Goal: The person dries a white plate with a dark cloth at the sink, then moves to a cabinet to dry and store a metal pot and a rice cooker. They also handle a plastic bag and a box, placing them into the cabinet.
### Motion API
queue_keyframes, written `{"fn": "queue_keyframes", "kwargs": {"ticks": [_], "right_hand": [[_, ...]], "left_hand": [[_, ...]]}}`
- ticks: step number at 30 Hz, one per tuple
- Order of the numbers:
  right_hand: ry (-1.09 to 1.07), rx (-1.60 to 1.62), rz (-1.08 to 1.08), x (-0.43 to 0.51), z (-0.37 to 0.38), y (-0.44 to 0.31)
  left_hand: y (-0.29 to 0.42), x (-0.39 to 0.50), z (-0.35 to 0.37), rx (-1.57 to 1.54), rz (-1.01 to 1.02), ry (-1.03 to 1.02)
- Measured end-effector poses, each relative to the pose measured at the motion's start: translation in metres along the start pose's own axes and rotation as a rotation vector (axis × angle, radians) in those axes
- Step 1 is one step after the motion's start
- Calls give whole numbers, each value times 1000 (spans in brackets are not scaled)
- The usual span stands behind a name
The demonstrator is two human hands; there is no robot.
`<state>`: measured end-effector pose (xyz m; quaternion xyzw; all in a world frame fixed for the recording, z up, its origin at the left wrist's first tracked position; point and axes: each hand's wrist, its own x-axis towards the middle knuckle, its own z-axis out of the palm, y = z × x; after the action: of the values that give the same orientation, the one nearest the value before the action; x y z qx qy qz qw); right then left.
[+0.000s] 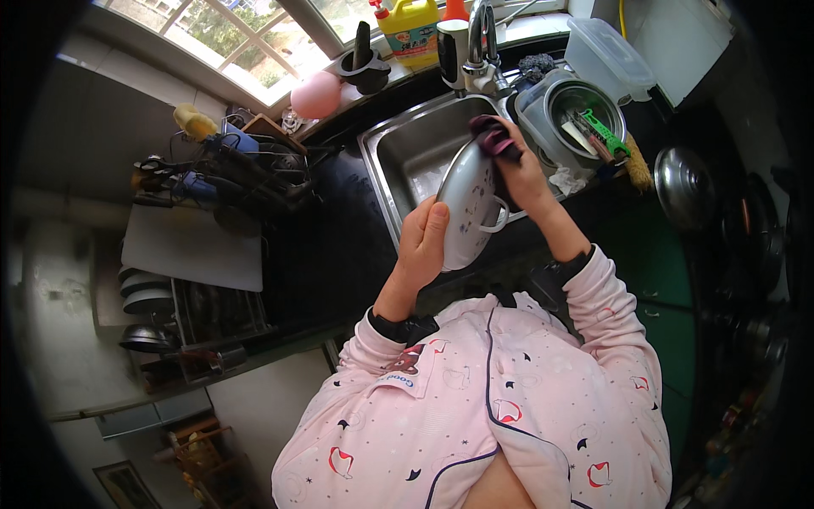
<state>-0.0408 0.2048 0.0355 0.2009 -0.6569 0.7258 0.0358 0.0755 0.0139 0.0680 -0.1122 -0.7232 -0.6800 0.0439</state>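
Over the near edge of the stainless steel sink point(410, 156), a white enamel pot or basin point(467, 216) with a small floral pattern and a side handle is tilted on its side. My left hand point(425, 238) grips its rim at the left, thumb on the outside. In my right hand point(524, 168) is a dark maroon cloth point(495, 137), pressed against the upper rim. The inside of the vessel faces away and is hidden. A chrome faucet point(477, 63) stands behind the sink.
Right of the sink, a plastic tub point(531, 114) holds a metal bowl point(556, 105) with a green-handled peeler or similar tool. A mortar point(365, 79), pink balloon-like object point(316, 95) and yellow detergent jug point(410, 35) line the sill. A utensil rack and grey cutting board point(191, 245) stand left.
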Motion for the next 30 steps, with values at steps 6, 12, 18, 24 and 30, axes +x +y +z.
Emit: {"fn": "queue_keyframes", "kwargs": {"ticks": [6,12,18,24,30], "right_hand": [[242,603,628,-16,-27,23],[14,-168,106,9,-34,-10],[-62,-733,-361,2,9,-81],[-82,-848,-498,-2,32,-70],[329,88,412,-4,-21,-10]], "left_hand": [[13,3,-1,-131,-9,23],[8,18,-16,26,-132,-126],[-14,25,-8,-85,-80,-34],[-18,17,-7,-9,38,-39],[-32,12,-20,-238,21,16]]}}
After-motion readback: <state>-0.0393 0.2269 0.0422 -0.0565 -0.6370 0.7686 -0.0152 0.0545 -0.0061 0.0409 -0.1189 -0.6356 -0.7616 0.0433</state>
